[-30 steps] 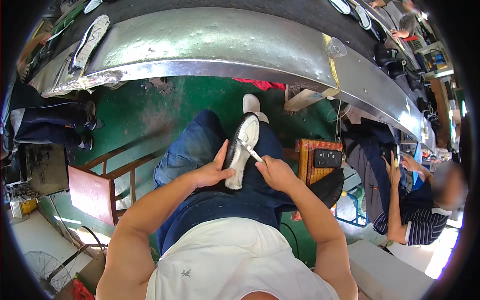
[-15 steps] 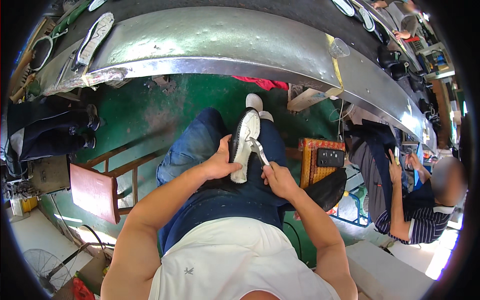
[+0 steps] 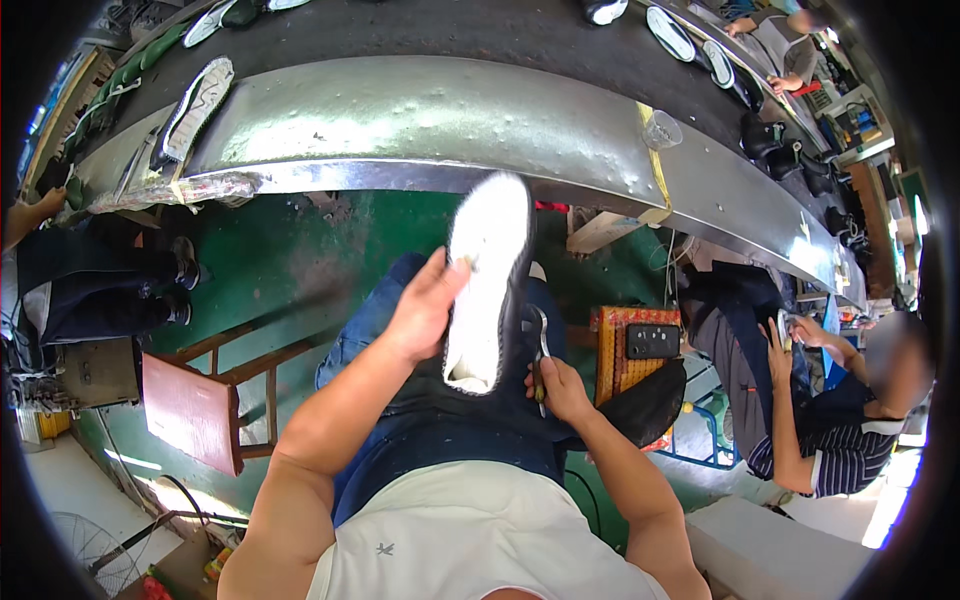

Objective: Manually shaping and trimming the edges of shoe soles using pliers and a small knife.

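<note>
A black shoe upper on a last [image 3: 487, 270], its white bottom brightly lit and facing up, is in my left hand [image 3: 422, 308]. The fingers and thumb grip its left side near the middle. The toe points away from me and overlaps the near edge of the metal bench [image 3: 420, 110] in the picture. My right hand [image 3: 560, 388] is closed around a metal hand tool [image 3: 542, 340] with a curved head, which looks like lasting pincers. The tool is to the right of the shoe's heel, apart from it, over my lap.
Beyond the bench edge runs a dark belt [image 3: 430, 35] bearing several shoes. One lasted shoe [image 3: 193, 112] rests at the left. A clear cup [image 3: 662, 130] sits at right. A stool [image 3: 190, 410] stands left; a phone [image 3: 652, 341] lies right. A co-worker [image 3: 820, 410] sits at far right.
My left hand has raised the shoe from my lap, away from me toward the bench. The tool has come off the shoe. Shoes on the belt have shifted.
</note>
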### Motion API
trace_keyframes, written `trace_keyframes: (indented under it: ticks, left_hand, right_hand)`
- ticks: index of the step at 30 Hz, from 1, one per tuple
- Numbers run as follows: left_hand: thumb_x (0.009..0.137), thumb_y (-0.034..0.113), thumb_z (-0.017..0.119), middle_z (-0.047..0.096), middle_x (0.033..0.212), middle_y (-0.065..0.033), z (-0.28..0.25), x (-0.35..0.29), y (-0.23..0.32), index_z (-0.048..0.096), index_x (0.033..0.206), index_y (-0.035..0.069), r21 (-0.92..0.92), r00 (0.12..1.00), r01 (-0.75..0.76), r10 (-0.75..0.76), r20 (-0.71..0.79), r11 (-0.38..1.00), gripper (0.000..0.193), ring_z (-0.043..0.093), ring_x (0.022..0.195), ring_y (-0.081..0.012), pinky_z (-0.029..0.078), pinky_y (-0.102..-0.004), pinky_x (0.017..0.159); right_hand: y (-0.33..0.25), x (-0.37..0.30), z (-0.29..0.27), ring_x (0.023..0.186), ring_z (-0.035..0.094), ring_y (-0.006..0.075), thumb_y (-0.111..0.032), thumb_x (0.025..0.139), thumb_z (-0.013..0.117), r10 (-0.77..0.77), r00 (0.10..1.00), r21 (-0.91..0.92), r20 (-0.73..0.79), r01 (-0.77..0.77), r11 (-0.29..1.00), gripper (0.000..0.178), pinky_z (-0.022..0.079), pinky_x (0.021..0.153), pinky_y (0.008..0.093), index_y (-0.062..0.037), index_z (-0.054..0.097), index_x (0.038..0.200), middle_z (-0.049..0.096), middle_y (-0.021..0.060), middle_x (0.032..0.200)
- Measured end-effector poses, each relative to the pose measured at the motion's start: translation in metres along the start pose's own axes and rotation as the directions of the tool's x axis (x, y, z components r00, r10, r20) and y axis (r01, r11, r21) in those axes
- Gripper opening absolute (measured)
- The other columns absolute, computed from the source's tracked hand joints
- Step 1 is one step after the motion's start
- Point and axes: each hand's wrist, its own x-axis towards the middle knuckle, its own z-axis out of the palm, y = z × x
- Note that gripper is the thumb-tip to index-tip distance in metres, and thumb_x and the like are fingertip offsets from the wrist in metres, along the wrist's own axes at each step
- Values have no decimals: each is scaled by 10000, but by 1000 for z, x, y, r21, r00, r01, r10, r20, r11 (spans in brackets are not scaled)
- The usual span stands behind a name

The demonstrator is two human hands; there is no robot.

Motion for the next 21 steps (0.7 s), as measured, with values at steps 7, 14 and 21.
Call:
trace_keyframes:
  ticks: [7,14,21]
  left_hand:
    - [1059,605,332,564,1426,-181,16,38,47,445,1482,38,-346,984,96,-36,176,933,716,591,1264,-349,511,-536,1037]
    - [1007,714,301,573,1379,-252,35,42,77,475,1464,38,-387,989,85,-33,141,918,834,558,1290,-438,528,-576,1008]
    - [1018,702,286,610,1314,-248,36,50,80,518,1423,33,-353,988,130,-92,124,927,815,604,1219,-438,559,-567,955]
  right_hand:
    - [6,12,-4,702,665,159,-381,1108,381,-23,1000,-29,14,23,999,482,539,669,304,42,603,1045,677,95,847]
    - [5,7,-7,702,675,163,-408,1098,400,-14,1000,-54,17,15,998,499,543,663,308,45,606,1060,686,98,862]
    - [-14,3,-12,692,692,227,-429,1055,504,28,999,-276,34,-17,961,455,542,663,354,2,645,1013,697,118,792]
